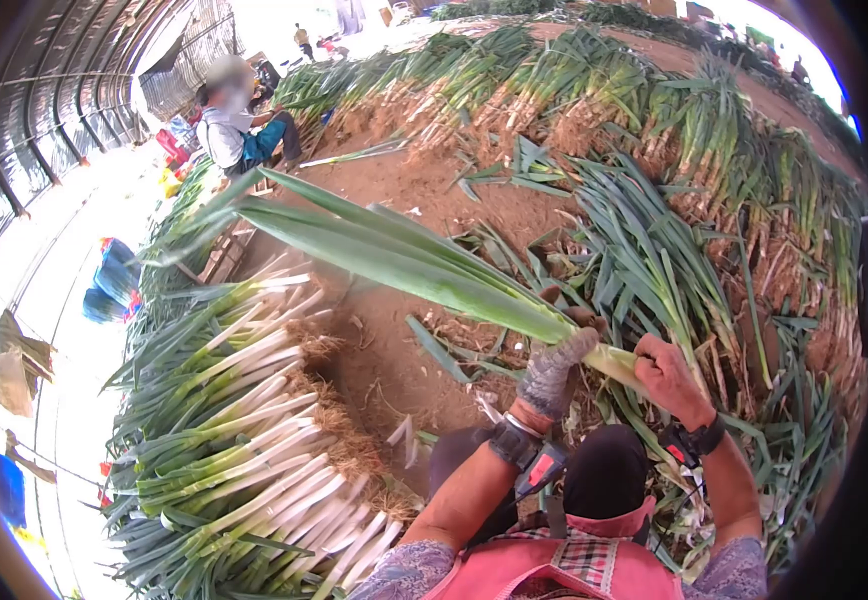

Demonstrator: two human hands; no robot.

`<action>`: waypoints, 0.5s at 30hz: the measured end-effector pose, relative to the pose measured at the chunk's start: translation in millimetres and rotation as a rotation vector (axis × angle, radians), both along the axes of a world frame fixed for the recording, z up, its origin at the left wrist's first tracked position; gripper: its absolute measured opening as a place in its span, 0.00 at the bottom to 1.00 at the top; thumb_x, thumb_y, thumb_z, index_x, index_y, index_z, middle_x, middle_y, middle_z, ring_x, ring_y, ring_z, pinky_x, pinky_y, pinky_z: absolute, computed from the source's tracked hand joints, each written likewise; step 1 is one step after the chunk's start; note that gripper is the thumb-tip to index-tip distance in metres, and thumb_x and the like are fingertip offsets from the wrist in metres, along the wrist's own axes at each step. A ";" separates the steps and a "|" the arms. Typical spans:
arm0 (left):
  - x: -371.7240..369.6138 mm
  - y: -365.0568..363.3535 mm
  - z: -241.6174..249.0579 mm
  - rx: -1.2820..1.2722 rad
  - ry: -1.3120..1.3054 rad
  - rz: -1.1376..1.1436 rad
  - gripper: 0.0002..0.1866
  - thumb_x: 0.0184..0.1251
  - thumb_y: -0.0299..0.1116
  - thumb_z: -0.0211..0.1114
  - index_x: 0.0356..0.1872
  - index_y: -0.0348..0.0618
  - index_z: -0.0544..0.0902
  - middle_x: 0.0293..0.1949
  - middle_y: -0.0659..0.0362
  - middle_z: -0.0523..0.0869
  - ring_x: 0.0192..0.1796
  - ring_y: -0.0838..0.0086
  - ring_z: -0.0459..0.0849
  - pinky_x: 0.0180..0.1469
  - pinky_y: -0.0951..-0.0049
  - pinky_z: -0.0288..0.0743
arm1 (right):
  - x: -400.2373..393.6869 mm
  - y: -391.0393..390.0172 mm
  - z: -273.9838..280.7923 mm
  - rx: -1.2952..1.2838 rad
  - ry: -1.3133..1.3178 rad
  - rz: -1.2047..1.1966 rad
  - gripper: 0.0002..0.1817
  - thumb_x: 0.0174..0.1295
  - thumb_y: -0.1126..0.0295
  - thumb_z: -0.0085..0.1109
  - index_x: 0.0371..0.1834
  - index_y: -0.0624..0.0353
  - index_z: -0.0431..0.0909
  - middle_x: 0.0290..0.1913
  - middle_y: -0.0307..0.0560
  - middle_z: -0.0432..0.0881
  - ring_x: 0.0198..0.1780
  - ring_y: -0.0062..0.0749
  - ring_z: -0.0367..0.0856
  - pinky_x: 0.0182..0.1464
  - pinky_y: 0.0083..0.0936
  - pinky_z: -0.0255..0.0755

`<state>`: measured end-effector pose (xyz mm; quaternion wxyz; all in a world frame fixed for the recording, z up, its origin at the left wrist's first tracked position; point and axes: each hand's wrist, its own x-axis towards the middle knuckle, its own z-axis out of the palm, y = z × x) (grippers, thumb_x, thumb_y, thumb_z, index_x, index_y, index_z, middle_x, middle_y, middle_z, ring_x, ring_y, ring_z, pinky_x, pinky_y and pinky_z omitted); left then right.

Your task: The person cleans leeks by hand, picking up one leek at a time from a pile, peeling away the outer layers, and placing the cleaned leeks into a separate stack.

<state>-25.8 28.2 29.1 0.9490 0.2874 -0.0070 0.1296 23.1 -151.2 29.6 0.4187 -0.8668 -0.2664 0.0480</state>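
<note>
A large leek (pixel 434 275) with broad green leaves stretches from the centre towards the upper left. My left hand (pixel 559 375), in a grey glove, is wrapped round its stalk above my knees. Just to the right, my bare right hand (pixel 669 378) is closed on the pale lower end of the same stalk, with its fingers bent. The root end is hidden by my right hand. Below and around both hands lie loose green leaves and other leeks (pixel 654 250).
Rows of cleaned leeks (pixel 264 420) with white stalks lie at the left. Piled leeks with soil on their roots (pixel 694 130) curve along the back and right. A seated person (pixel 229 130) is at the upper left, near a wooden crate (pixel 226 255). Blue bags (pixel 114 280) lie farther left.
</note>
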 end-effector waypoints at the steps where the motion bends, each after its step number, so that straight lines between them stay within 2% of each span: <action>1: 6.3 3.3 -16.9 0.062 0.116 -0.013 0.34 0.51 0.21 0.67 0.60 0.46 0.61 0.38 0.61 0.77 0.39 0.74 0.79 0.46 0.72 0.75 | -1.5 2.1 -3.3 0.001 -0.081 -0.040 0.07 0.49 0.74 0.47 0.29 0.66 0.71 0.27 0.59 0.74 0.30 0.52 0.73 0.35 0.34 0.68; 4: 16.9 4.1 -31.6 0.140 0.322 0.002 0.33 0.50 0.21 0.67 0.59 0.46 0.62 0.37 0.61 0.78 0.39 0.74 0.80 0.43 0.73 0.76 | 0.5 3.2 -18.5 0.014 -0.272 -0.066 0.06 0.50 0.74 0.47 0.30 0.65 0.69 0.28 0.59 0.73 0.32 0.55 0.72 0.36 0.36 0.67; 6: 18.4 2.7 -36.3 0.019 0.219 0.003 0.32 0.51 0.20 0.66 0.58 0.46 0.62 0.36 0.61 0.79 0.38 0.74 0.80 0.40 0.74 0.77 | 2.9 3.7 -22.8 0.010 -0.321 -0.060 0.06 0.52 0.74 0.47 0.30 0.65 0.68 0.28 0.59 0.73 0.32 0.56 0.72 0.36 0.37 0.67; 8: 6.3 -0.1 -13.3 -0.048 0.091 0.005 0.32 0.51 0.19 0.65 0.58 0.46 0.61 0.35 0.61 0.78 0.38 0.73 0.80 0.40 0.74 0.77 | 3.5 2.2 -25.0 -0.015 -0.285 -0.080 0.05 0.53 0.74 0.47 0.30 0.65 0.67 0.29 0.59 0.73 0.34 0.56 0.72 0.37 0.39 0.66; 10: 3.4 2.5 -4.4 0.037 0.059 0.004 0.22 0.53 0.20 0.63 0.50 0.42 0.70 0.37 0.60 0.79 0.40 0.71 0.80 0.43 0.71 0.77 | 8.0 -1.7 -23.9 0.019 -0.143 -0.038 0.06 0.55 0.75 0.45 0.34 0.65 0.68 0.34 0.61 0.73 0.38 0.56 0.72 0.40 0.40 0.66; 11: 2.5 2.4 -6.1 0.055 0.082 -0.009 0.17 0.54 0.21 0.63 0.47 0.40 0.73 0.38 0.59 0.80 0.41 0.71 0.80 0.45 0.70 0.76 | 17.0 -7.4 -39.1 0.051 -0.121 -0.044 0.09 0.56 0.76 0.45 0.40 0.65 0.68 0.38 0.62 0.73 0.41 0.55 0.72 0.44 0.39 0.66; 12: 2.4 10.1 -22.1 -0.031 0.050 -0.090 0.11 0.54 0.23 0.63 0.40 0.39 0.77 0.39 0.59 0.80 0.42 0.70 0.80 0.48 0.69 0.75 | 26.9 -18.1 -63.1 0.075 -0.090 -0.056 0.13 0.57 0.76 0.45 0.45 0.64 0.68 0.42 0.62 0.73 0.45 0.54 0.72 0.47 0.39 0.66; 13: 1.9 14.4 -19.6 0.036 0.097 -0.085 0.18 0.53 0.22 0.64 0.46 0.41 0.74 0.38 0.60 0.80 0.42 0.70 0.80 0.50 0.67 0.75 | 30.1 -37.0 -81.0 -0.216 -0.428 -0.014 0.19 0.59 0.76 0.45 0.55 0.64 0.65 0.49 0.59 0.72 0.51 0.51 0.70 0.55 0.36 0.63; 14: 3.0 3.1 2.7 0.088 -0.066 0.038 0.14 0.53 0.26 0.62 0.42 0.44 0.74 0.36 0.60 0.78 0.42 0.70 0.78 0.50 0.61 0.74 | 40.6 -44.3 -86.6 -0.061 -0.360 -0.010 0.17 0.61 0.74 0.44 0.53 0.65 0.66 0.49 0.56 0.73 0.50 0.47 0.71 0.55 0.35 0.65; 15: 8.7 9.8 -8.6 0.074 -0.089 -0.004 0.18 0.53 0.24 0.61 0.46 0.47 0.72 0.36 0.60 0.78 0.42 0.69 0.78 0.53 0.57 0.72 | 50.5 -51.8 -92.2 0.097 -0.297 -0.002 0.15 0.63 0.72 0.43 0.51 0.65 0.67 0.49 0.53 0.73 0.50 0.43 0.73 0.55 0.33 0.66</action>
